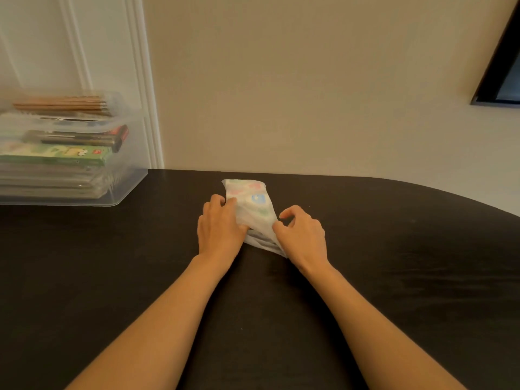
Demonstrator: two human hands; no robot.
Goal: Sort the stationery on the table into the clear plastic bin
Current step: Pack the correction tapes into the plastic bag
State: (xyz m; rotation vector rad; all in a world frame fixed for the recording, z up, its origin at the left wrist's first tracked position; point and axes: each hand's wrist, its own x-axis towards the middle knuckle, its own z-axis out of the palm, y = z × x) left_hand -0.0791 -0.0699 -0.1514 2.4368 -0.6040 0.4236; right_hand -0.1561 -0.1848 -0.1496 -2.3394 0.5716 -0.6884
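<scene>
Gripped between both sets of fingers on the dark table (394, 249): a white plastic packet (253, 201) with pastel shapes showing through, far end lying flat beyond the fingertips, near end bunched up between the two palms. Left hand (218, 226) curled round the packet's left edge, right hand (302, 235) pinching the right edge with thumb and bent fingers. Well off to the left of the left fingers, by the table's back edge, a clear bin (126, 190) stacked with a green box (56, 156) and flat packs.
</scene>
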